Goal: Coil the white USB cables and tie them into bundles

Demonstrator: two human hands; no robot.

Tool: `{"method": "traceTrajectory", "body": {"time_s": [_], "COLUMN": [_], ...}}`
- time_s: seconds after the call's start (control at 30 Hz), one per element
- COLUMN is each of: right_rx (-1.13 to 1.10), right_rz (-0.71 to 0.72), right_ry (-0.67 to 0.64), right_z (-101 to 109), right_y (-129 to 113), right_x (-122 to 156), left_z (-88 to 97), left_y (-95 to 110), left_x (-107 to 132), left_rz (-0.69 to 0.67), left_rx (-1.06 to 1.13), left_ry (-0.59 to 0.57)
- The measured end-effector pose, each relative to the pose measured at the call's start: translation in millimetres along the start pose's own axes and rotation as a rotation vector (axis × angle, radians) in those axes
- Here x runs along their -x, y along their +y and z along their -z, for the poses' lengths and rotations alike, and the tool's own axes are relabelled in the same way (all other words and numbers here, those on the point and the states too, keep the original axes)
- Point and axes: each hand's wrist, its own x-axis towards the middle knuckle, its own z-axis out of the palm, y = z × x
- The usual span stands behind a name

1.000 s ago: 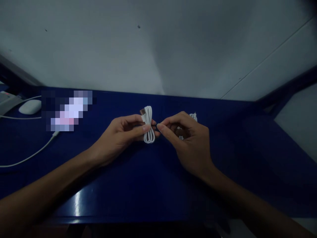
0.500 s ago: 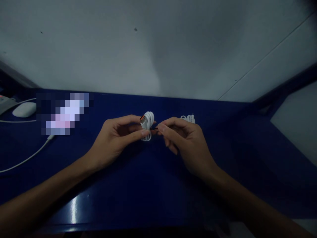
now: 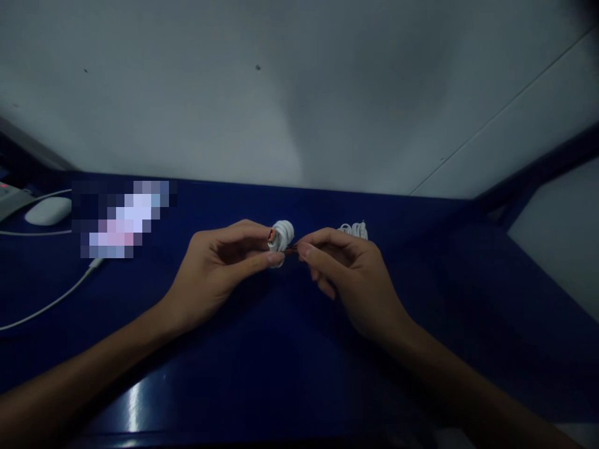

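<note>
The left hand (image 3: 219, 259) is holding a curled white cable (image 3: 284, 232)

Some parts are hiding. The left thumb is covering the lower middle of the white cable, and only a little bit of the loops is peeking out below it. The tips of the other left fingers are hiding behind the loops. The right hand (image 3: 360, 277) is blocking part of a second white cable (image 3: 359, 231), which is lying on the blue table (image 3: 262, 349). On the left side, big blurry squares (image 3: 135, 218) are covering something bright, so I cannot tell what it is. A white cord (image 3: 51, 311) is running out from under them and off the left edge. A round white thing (image 3: 47, 211) is sitting just beside the squares.

The first cable is sitting between the two hands, near the middle. Its plug (image 3: 271, 237) is pointing up and a bit left, with the end facing us. The bundle's long way is going roughly up and down, but its tilt is hard to tell.

The left fingers are closing around the bundle. The right thumb and pointer finger are pinching a thin dark strip (image 3: 293, 248) beside it.
</note>
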Motion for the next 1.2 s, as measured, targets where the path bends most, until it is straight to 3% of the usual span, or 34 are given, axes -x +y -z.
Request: {"method": "traceTrajectory", "body": {"time_s": [0.3,0.57,0.77,1.2], "right_rx": [0.115,0.462,0.736,0.786], "right_rz": [0.132,0.500,0.837,1.070], "right_ry": [0.001,0.104,0.183,0.236], "right_z": [-1.8,-3.9,-2.0,0.7], "right_y": [-2.1,0.6,7.3,8.5], "right_x": [2.3,4.4,0.5,-1.3], "left_z": [1.3,2.4,1.6,1.0], "left_y": [-5.2,-5.3,-2.4,0.7], "left_x": [-0.9,-2.4,-3.3,-1.6], "left_rz": [0.123,0.224,0.271,0.321], "left_rx": [0.151,0.269,0.306,0.406], "left_ry": [-0.022,-0.116,-0.112,-0.133]}}
